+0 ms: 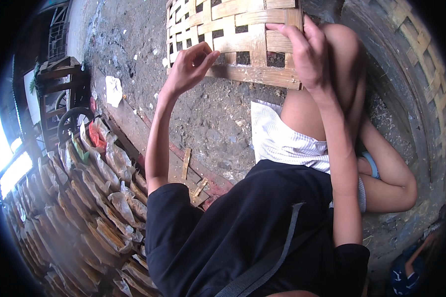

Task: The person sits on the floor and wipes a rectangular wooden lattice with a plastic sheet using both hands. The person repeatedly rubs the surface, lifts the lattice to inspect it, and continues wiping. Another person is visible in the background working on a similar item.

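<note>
A woven bamboo panel [238,44] with square openings and flat strips along its edges lies at the top of the view, over the rough ground. At its right edge, my right hand [312,55] grips the border, one finger stretched across the weave. My left hand [193,68] is at the lower left part of the panel, fingers curled and thumb towards the weave. Whether a strip is pinched between those fingertips is hidden. My bent bare leg [342,55] is beside the panel's right side.
Many plastic-wrapped items [96,222] stand in rows at lower left, near a wooden cart [55,85] with a wheel. Bamboo offcuts [186,163] and white scraps [113,91] lie on the ground. Another woven bamboo piece [427,55] curves along the right. Another person [405,274] is at lower right.
</note>
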The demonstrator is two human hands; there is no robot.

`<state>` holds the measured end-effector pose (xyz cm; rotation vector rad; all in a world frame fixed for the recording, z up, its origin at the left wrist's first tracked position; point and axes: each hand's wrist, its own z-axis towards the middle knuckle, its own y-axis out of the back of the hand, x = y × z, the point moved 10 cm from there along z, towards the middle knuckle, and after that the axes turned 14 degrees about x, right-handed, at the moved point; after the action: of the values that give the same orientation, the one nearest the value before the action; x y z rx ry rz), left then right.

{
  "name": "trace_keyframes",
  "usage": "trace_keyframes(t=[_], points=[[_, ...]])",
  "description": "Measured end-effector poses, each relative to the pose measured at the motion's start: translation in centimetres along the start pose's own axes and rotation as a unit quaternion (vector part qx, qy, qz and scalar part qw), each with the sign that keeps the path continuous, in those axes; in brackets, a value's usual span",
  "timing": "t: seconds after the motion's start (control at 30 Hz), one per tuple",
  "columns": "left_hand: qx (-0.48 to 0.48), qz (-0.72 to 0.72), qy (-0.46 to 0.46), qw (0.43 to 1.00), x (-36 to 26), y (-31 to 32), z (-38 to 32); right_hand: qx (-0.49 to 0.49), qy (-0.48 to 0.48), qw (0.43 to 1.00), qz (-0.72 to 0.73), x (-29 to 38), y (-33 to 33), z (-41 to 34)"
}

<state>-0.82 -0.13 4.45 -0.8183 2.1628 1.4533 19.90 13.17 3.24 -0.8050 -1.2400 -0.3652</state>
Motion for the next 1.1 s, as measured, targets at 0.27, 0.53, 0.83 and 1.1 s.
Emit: trace_keyframes(t=[0.27, 0.53, 0.83, 1.1], points=[[0.126, -0.068, 0.211, 0.967, 1.5, -1.2, 0.0, -0.016, 0.18, 0.861, -0.475, 4.2, -1.7, -2.2], [0.246, -0.18, 0.166, 0.938, 2.4, -3.0, 2.2, -0.007, 0.051, 0.987, -0.153, 2.9, 0.1, -0.7], [0.062, -0.009, -0.03, 0.998, 0.4, -2.3, 0.8, -0.005, 0.03, 1.0, 0.004, 1.5, -0.2, -0.4], [-0.059, -0.085, 0.001, 0.995, 1.8, -1.0, -1.0, 0.042, 0.136, 0.987, -0.073, 1.9, 0.0, -0.1]])
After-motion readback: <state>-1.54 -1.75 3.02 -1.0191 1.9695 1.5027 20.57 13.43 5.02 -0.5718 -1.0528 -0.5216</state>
